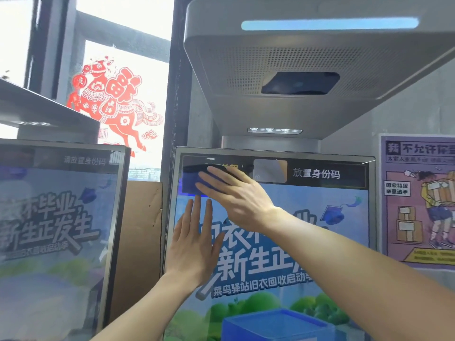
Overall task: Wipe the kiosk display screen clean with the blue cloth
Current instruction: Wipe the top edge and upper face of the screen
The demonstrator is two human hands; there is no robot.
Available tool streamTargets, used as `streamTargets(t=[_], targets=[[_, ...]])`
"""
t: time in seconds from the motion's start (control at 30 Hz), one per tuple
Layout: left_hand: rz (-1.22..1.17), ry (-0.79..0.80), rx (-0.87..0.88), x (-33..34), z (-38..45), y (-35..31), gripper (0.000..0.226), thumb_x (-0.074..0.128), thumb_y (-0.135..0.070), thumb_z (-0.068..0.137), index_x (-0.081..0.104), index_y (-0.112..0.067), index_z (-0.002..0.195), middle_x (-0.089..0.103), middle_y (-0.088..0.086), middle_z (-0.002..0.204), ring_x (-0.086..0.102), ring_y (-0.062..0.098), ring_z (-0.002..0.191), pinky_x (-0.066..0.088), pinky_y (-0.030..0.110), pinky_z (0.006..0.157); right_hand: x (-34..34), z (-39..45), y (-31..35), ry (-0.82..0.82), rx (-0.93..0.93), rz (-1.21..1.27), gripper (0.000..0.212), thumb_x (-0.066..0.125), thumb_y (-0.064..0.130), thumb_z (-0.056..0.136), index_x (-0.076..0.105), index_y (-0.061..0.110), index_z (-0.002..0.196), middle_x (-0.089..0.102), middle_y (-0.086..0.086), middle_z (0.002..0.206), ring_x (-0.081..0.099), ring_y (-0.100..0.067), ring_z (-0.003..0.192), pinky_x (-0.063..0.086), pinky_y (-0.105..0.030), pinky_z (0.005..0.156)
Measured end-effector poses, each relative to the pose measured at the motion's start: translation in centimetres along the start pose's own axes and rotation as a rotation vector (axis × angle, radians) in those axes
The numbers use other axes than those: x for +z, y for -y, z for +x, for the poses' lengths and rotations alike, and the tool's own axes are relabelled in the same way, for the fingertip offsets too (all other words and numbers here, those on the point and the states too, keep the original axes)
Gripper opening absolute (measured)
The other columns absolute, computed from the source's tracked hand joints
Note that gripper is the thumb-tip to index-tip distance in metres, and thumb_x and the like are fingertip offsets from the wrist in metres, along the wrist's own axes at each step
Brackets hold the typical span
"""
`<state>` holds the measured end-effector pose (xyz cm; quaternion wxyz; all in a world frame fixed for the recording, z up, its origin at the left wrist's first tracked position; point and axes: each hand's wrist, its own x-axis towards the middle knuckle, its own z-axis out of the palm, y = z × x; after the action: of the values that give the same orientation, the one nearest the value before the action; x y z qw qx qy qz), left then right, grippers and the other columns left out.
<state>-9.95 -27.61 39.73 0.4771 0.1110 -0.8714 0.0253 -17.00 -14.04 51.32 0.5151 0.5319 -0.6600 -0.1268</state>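
Parcel-station wall, window with red horse decal (110, 102) far left. Blue cloth (190, 182) sat at kiosk screen (283, 217) top-left corner; soft, light, likely to bunch, so best pinned flat. Right hand (236, 193) pressed it, fingers straight, slightly spread. Left hand (194, 242) lay flat below, fingers together. Second kiosk (56, 217) left.

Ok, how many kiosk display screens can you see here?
2. One kiosk screen is straight ahead, with the right hand pressing the blue cloth on its top-left corner. The second screen stands at the left, partly cut off.
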Motion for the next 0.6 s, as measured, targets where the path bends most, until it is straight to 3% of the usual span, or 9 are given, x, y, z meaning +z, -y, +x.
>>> streamTargets(t=[0.23, 0.43, 0.6], targets=[[-0.006, 0.043, 0.004, -0.8, 0.0, -0.1, 0.079, 0.015, -0.062, 0.098, -0.033, -0.023, 0.147, -0.046, 0.0, 0.151, -0.041, 0.016, 0.139, -0.013, 0.032, 0.115, -1.5, -0.4, -2.8, -0.025, 0.092, -0.057, 0.078, 0.042, 0.004, 0.089, 0.017, 0.027, 0.159, 0.009, 0.005, 0.166, 0.003, -0.016, 0.153, -0.006, -0.036, 0.122], [-0.01, 0.08, -0.002, -1.2, -0.1, -0.5, 0.078, 0.01, -0.062, 0.097, -0.035, -0.023, 0.146, -0.047, -0.002, 0.15, -0.044, 0.015, 0.137, -0.019, 0.03, 0.111, -2.5, -0.6, -4.6, -0.083, 0.156, -0.072, 0.076, 0.049, -0.001, 0.085, 0.03, 0.022, 0.156, 0.023, 0.0, 0.163, 0.018, -0.022, 0.151, 0.012, -0.042, 0.123], [-0.017, 0.102, -0.027, -1.3, 0.1, -0.6, 0.078, 0.011, -0.062, 0.098, -0.036, -0.023, 0.145, -0.049, -0.001, 0.148, -0.043, 0.016, 0.138, -0.017, 0.032, 0.114, -1.5, -1.3, -3.2, -0.108, 0.179, -0.041, 0.079, 0.052, -0.006, 0.081, 0.034, 0.018, 0.154, 0.027, -0.002, 0.161, 0.02, -0.026, 0.151, 0.014, -0.044, 0.123]])
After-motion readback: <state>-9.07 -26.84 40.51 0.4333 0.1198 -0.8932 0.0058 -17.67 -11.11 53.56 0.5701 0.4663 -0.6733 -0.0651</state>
